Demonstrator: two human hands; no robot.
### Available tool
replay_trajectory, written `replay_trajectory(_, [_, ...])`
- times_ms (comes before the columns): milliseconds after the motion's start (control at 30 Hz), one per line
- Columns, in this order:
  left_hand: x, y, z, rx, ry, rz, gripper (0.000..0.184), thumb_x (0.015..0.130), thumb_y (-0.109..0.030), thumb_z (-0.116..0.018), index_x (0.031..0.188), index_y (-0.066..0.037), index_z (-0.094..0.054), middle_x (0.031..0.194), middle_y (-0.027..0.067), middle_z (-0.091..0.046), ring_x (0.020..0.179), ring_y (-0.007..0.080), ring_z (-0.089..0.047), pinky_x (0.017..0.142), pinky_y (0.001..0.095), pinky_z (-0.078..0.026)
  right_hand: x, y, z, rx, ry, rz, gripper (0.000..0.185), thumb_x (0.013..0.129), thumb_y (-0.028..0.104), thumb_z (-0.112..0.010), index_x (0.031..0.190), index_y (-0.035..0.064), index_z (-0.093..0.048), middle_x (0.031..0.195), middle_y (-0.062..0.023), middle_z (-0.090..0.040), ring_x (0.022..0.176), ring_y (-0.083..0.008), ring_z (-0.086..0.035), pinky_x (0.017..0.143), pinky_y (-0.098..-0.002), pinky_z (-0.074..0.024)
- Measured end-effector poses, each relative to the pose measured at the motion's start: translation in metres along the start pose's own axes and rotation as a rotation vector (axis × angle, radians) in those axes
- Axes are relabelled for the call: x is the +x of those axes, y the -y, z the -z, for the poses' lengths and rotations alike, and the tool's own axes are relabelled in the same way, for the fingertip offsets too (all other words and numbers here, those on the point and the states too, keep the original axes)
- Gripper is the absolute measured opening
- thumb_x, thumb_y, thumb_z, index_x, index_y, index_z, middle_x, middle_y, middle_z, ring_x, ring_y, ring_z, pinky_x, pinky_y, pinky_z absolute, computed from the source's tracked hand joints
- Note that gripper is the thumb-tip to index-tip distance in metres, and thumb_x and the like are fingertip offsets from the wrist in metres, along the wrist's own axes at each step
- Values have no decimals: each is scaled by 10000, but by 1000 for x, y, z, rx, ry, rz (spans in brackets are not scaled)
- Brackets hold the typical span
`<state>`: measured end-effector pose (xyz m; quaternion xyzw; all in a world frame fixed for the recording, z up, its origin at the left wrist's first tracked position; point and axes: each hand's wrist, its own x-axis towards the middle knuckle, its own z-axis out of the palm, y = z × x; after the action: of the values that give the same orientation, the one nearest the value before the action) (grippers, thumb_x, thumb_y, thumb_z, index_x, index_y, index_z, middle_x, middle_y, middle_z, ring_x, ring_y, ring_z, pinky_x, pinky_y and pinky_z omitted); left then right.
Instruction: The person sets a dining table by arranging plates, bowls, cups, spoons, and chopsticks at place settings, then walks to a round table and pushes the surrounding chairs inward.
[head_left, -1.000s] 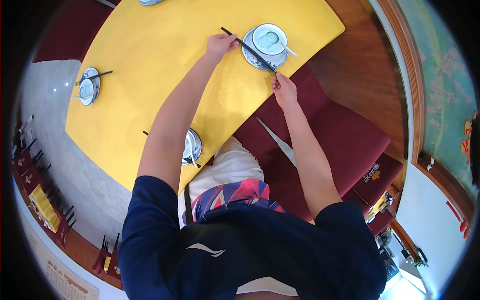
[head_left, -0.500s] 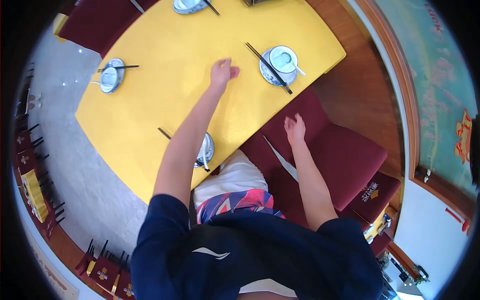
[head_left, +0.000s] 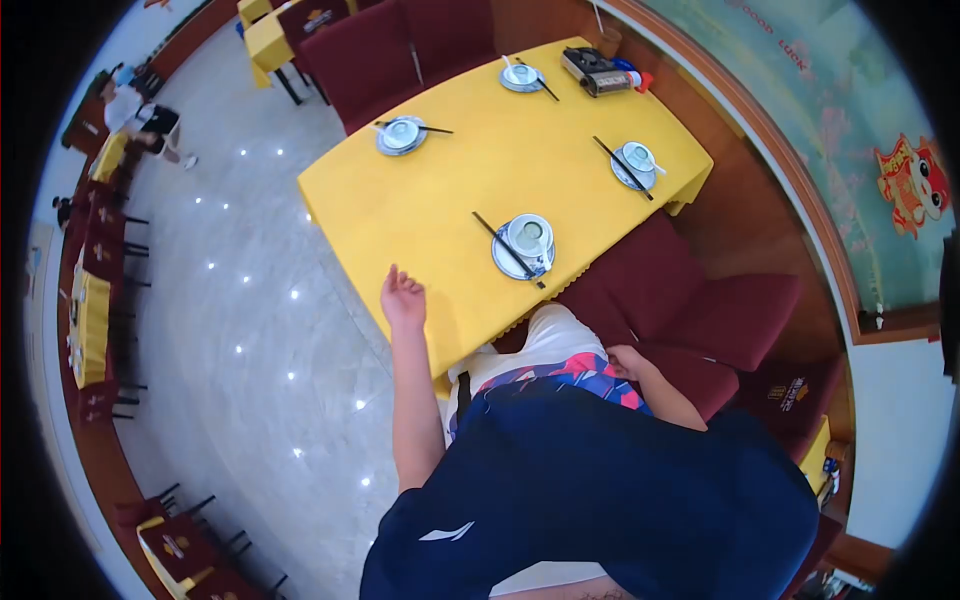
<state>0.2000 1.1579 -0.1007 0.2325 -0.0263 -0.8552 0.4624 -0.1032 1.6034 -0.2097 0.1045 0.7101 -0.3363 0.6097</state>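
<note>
My left hand is over the near left corner of the yellow-covered table, palm up, fingers loosely bent and apart, with nothing in it. My right hand rests low by my waist, against the patterned hem of my clothing, its fingers loosely open and partly hidden. Nearest to my left hand is a place setting: a blue-and-white plate bearing a bowl and white spoon, with black chopsticks laid across the left side.
More settings stand at the far left, the far side and the right. A portable stove sits at the far right corner. Maroon chairs line the right side. Across the grey floor, a person walks.
My view has swung left and back, showing more floor and the whole table. My left hand has drawn back from mid-table to the near corner; my right hand has dropped from above the chair to my waist.
</note>
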Motion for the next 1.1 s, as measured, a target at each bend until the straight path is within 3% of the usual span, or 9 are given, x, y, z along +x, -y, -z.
replay_trajectory(100, [-37, -40, 43, -95, -154, -22, 169, 958, -174, -452, 1018, -128, -603, 772, -13, -582, 593, 94, -466, 543, 238, -378, -45, 46, -28, -260, -79, 249, 250, 937, 334, -562, 1093, 140, -587, 907, -54, -659, 776, -143, -628, 679, -322, -499])
replay_trajectory(200, [-64, -61, 75, -109, -198, 23, 184, 947, -163, -439, 970, -130, -619, 753, -17, -581, 574, 95, -459, 539, 243, -374, -64, 56, -35, -135, -157, 441, 220, 949, 305, -553, 1058, 118, -596, 823, -37, -663, 686, -119, -627, 597, -276, -494])
replay_trajectory(367, [-121, -88, 113, -119, -254, -8, 168, 930, -152, -458, 970, -125, -619, 743, -13, -582, 577, 100, -469, 542, 252, -375, -50, -7, -19, -201, -172, 371, 222, 934, 299, -564, 1049, 112, -601, 799, -45, -662, 642, -125, -626, 548, -271, -492])
replay_trajectory(567, [-263, -158, 150, -104, -350, -333, 130, 926, -151, -498, 968, -117, -617, 730, -12, -562, 589, 104, -463, 541, 257, -371, -7, -76, -20, -545, -93, 127, 202, 925, 267, -542, 1043, 111, -587, 805, -59, -661, 628, -143, -617, 522, -306, -495])
replay_trajectory(700, [-397, -173, 205, 39, -660, -524, 118, 922, -183, -520, 892, -158, -631, 706, -28, -579, 593, 98, -480, 544, 252, -379, 15, -63, -55, -571, 3, 317, 201, 924, 272, -557, 1007, 98, -609, 775, -54, -655, 615, -130, -606, 505, -288, -486])
replay_trajectory(800, [-475, -147, 245, 100, -903, -413, 145, 899, -133, -534, 756, -142, -559, 627, -35, -571, 515, 103, -512, 497, 248, -413, 5, -43, -88, -433, 6, 635, 202, 933, 263, -559, 978, 79, -629, 764, -45, -652, 636, -107, -603, 508, -255, -472])
replay_trajectory(867, [-523, -141, 325, 164, -890, -123, 142, 904, -111, -542, 762, -106, -535, 651, 2, -563, 532, 123, -536, 507, 259, -463, -14, -48, -106, -210, 58, 711, 189, 954, 226, -521, 991, 77, -631, 777, -38, -656, 636, -102, -603, 517, -245, -464])
replay_trajectory(933, [-567, -120, 345, 1108, -799, 212, 53, 895, -63, -533, 878, -44, -579, 719, 84, -597, 544, 192, -566, 460, 290, -469, -40, -65, -119, -19, 85, 644, 186, 960, 209, -504, 1001, 79, -631, 785, -37, -658, 637, -98, -602, 525, -238, -462])
replay_trajectory(1100, [-533, -97, 329, 968, -874, 71, 221, 914, -196, -521, 1092, -79, -582, 859, 113, -639, 669, 189, -608, 554, 298, -501, -84, -84, -147, 314, 135, 573, 189, 966, 179, -476, 1044, 84, -620, 785, -37, -649, 631, -92, -599, 540, -228, -465])
